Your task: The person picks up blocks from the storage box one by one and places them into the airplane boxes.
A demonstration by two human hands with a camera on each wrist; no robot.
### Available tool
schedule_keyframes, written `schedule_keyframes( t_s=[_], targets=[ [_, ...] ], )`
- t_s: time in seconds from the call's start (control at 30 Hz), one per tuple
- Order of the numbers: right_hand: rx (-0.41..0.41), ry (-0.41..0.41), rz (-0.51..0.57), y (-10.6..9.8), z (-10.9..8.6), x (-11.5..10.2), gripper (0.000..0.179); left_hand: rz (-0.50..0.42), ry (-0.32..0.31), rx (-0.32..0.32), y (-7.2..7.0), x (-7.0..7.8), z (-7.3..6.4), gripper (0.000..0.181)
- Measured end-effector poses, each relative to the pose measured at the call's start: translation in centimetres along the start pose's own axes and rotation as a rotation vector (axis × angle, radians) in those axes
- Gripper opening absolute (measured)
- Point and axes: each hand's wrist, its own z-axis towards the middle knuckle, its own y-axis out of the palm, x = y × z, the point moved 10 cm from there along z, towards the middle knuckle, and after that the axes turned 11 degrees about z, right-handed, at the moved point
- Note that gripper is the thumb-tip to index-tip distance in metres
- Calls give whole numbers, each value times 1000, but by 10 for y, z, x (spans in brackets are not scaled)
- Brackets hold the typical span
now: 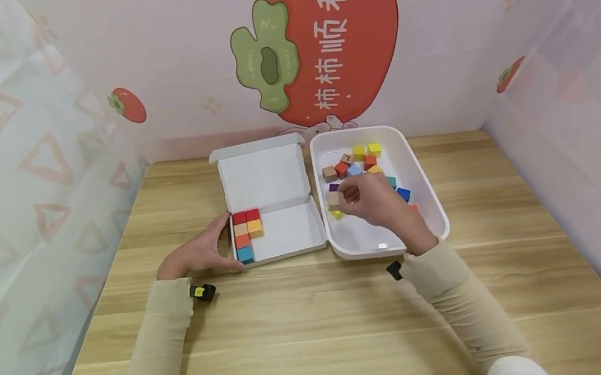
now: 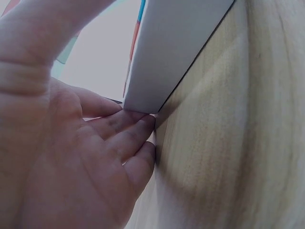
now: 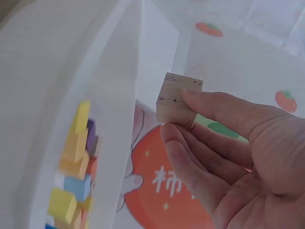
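My left hand [image 1: 201, 250] holds the left end of an open white cardboard box [image 1: 289, 232], its thumb at the front corner and its fingers toward the back corner. In the left wrist view, the fingertips meet the corner of the box wall [image 2: 167, 52]. Several coloured blocks fill the box's left side, among them a blue block [image 1: 245, 255] and a yellow block [image 1: 255, 229]. My right hand [image 1: 378, 200] pinches a plain wooden block [image 3: 178, 98] with small dark specks between thumb and fingers, above the left side of a white plastic bin [image 1: 359, 233].
Loose blocks in several colours lie in the bin, including a yellow block [image 1: 374, 149] at the back and a dark blue block [image 1: 404, 194] at the right. The box's raised lid [image 1: 265, 176] leans back beside the bin. Both stand on a wooden table [image 1: 306, 324].
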Motion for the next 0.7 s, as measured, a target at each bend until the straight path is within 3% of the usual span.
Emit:
schedule_keyframes(
  t_s=[0.37,0.7],
  targets=[
    [-130,-96,3,71,11,-42,29,10,-19,-2,0,-3,0,141],
    [-177,-180,-6,131,32,-65,25,-5,-13,-1,1,-3,2,139]
  ],
)
